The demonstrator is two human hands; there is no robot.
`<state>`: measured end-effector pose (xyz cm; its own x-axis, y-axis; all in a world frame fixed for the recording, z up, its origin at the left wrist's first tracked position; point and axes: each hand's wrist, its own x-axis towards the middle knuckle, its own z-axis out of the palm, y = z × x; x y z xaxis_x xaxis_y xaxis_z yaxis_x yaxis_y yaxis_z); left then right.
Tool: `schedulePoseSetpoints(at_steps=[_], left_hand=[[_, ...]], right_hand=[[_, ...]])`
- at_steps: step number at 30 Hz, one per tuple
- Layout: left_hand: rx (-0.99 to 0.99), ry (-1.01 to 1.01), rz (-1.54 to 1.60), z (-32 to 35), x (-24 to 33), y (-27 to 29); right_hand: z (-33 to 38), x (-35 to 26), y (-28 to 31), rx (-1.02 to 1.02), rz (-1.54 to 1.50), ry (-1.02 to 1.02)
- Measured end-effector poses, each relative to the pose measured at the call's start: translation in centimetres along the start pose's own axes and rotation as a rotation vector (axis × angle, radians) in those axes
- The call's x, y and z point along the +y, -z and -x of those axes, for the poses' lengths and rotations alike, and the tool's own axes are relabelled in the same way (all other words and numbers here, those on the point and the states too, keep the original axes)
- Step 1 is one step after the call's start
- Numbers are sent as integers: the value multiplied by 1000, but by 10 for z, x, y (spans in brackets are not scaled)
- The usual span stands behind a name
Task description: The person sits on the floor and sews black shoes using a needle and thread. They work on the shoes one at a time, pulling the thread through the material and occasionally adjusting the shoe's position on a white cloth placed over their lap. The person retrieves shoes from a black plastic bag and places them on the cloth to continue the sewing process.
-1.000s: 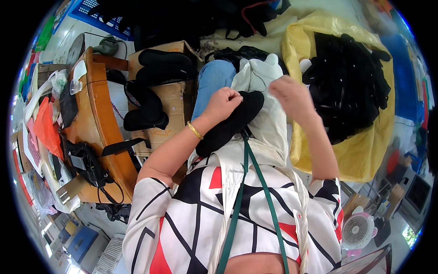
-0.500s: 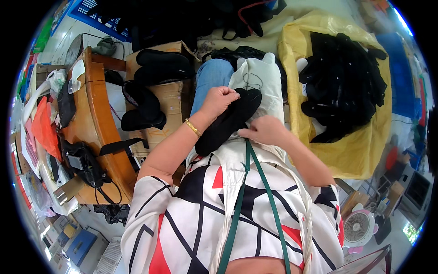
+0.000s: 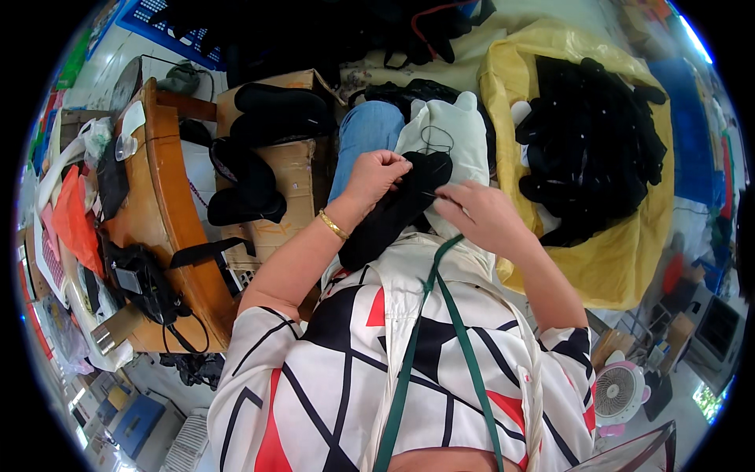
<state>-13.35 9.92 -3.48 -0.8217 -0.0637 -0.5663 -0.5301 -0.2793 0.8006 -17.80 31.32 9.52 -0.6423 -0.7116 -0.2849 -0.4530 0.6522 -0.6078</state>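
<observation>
Head view, what does each hand hold?

— Left hand (image 3: 379,171), fingers pinched shut, grips the upper edge of a black shoe upper (image 3: 393,211) lying across the lap. Right hand (image 3: 478,214), fingers curled closed, pinches the same piece at its right edge; whether anything thin lies between those fingertips cannot be told. The two hands are close together, almost touching.

— What bounds the working space?

— Beneath the piece lies a white cloth (image 3: 448,134) over the knee. To the right, a yellow sheet (image 3: 629,252) carries a heap of black pieces (image 3: 590,149), its near edge just beside the right forearm. To the left, a cardboard box (image 3: 287,177) bearing more black uppers (image 3: 271,118) stands near the left forearm, with a wooden tabletop (image 3: 169,204) beyond it. A small fan (image 3: 617,393) stands low at the right.
</observation>
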Motion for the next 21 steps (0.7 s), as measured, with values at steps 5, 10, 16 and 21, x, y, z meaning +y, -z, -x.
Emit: schedulePoseSetpoints(at_steps=[5,10,16,21], left_hand=[[25,18,24,0,3,-3],[38,16,0,-2,2,-2],[17,31,24,0,4,-2],[7,28,26,-1,1,-1]], right_hand=[[-32,-3,-22,148,279,6],[-47,-1,-32,81,408,-32],[-54,1,-35,46,411,-24],[-56,1,-37,31,419,-27]])
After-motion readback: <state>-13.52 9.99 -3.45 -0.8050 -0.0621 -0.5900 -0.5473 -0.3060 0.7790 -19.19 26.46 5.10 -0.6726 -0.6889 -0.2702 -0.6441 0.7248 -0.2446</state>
